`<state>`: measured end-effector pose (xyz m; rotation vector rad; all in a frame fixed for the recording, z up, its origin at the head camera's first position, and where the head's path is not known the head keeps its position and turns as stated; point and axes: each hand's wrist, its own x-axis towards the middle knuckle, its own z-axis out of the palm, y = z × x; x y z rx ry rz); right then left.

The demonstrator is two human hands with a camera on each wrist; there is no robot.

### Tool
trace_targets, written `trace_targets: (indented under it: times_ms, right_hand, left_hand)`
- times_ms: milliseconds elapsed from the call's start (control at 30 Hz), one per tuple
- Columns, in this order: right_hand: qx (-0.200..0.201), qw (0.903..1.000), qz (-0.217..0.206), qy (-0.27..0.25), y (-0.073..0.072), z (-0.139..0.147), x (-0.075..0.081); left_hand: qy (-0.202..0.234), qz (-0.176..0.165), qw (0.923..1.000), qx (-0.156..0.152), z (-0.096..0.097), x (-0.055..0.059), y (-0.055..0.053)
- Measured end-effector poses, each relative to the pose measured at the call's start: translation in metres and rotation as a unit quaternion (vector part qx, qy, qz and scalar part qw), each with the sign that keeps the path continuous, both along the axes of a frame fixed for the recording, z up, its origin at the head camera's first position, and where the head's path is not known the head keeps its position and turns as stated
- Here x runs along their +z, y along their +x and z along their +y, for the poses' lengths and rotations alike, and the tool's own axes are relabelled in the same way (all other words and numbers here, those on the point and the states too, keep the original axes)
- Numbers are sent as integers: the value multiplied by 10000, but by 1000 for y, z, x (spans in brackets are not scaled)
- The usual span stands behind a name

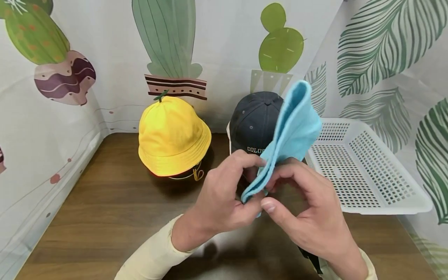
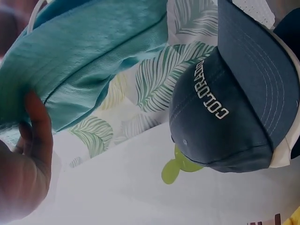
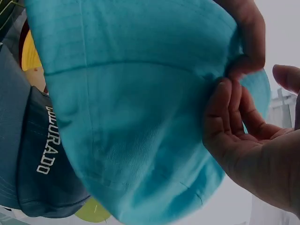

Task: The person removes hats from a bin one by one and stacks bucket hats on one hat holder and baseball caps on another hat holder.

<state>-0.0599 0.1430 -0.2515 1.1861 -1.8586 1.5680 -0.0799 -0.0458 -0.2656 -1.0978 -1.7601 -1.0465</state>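
Observation:
A light blue bucket hat (image 1: 297, 128), folded flat, is held up over the table. My left hand (image 1: 224, 194) pinches its brim at the lower left, thumb on the near side. On the hat's other face, the bunched fingertips of my right hand (image 3: 253, 145) touch it near the seam between brim and crown; the right thumb stands apart from the fabric. Behind the hat sits a navy cap (image 1: 253, 116) with COLORADO lettering, partly covered in the head view. The cap's lettering and visor (image 2: 258, 70) show in the left wrist view.
A yellow bucket hat (image 1: 171, 136) with a green sprout stands back left, a cord (image 1: 198, 174) hanging below its brim. At the right lies a white perforated basket (image 1: 385, 210). Patterned cloth (image 1: 224, 46) hangs behind the brown wooden table (image 1: 105, 217).

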Motion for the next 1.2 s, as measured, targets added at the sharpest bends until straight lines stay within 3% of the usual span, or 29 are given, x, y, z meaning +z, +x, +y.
trace_targets:
  times_ms: [133, 267, 433, 633, 867, 967, 1200]
  right_hand:
    - [26, 9999, -21, -102, -1, -4, -2]
    - [-25, 9999, -10, -131, -1, -5, -4]
    - [204, 9992, -169, -285, -3, -5, -7]
    - [675, 9960, -167, -558, -10, -2, -10]
    - [1155, 9899, -394, -716, -13, 6, -11]
    - [1083, 9905, -482, -701, -13, 6, -11]
    - [780, 9930, -594, -664, -13, 2, -9]
  left_hand:
    - [-301, 279, 9991, 56, 0, -1, 1]
    - [-457, 294, 9985, -15, -1, -1, 1]
    - [-537, 180, 9981, -249, -3, 0, -3]
    - [-523, -10, 9952, -832, -4, 1, -8]
    - [-578, -590, 9835, -1607, -9, 2, -14]
    - [-597, -646, 9830, -1613, -9, 1, -14]
    - [-699, -420, 9899, -1161, -7, 0, -12]
